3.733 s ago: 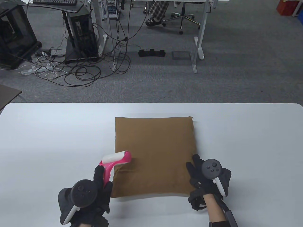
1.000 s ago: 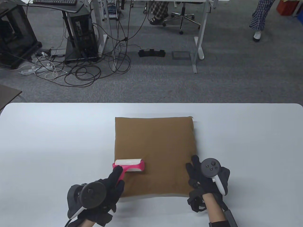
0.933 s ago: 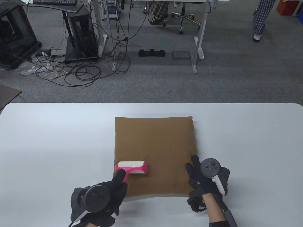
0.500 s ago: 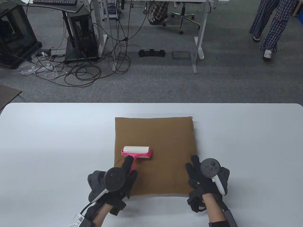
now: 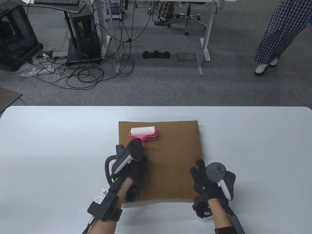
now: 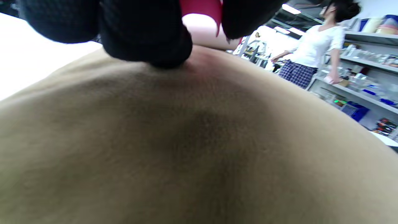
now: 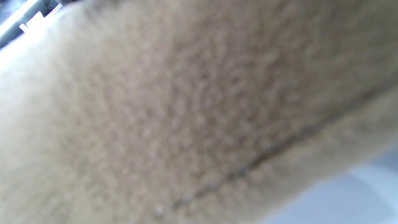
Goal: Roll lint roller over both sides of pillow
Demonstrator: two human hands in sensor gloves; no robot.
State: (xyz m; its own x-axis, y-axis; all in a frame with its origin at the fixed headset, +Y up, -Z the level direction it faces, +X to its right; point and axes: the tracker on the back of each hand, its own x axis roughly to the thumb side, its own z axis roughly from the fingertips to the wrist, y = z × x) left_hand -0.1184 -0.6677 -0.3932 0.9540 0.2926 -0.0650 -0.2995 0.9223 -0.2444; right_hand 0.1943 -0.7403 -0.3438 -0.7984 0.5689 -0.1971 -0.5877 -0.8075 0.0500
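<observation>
White worktop (image 5: 48,146): soft brown fabric pillow (image 5: 170,156) lies centre. Left hand (image 5: 131,168) grips pink-handled white lint roller (image 5: 144,132) near far edge. Right hand (image 5: 214,182) presses near-right corner, fingers spread. Pillow light, squashy; grab edges to flip.

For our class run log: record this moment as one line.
left hand: holds lint roller at pillow far edge | right hand: rests on near right corner | underside: not yet rolled

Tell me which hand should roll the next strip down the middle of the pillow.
Left. The left hand already holds the lint roller at the far edge of the pillow, beside the middle strip. The right hand rests on the near right corner, steadying it.
</observation>
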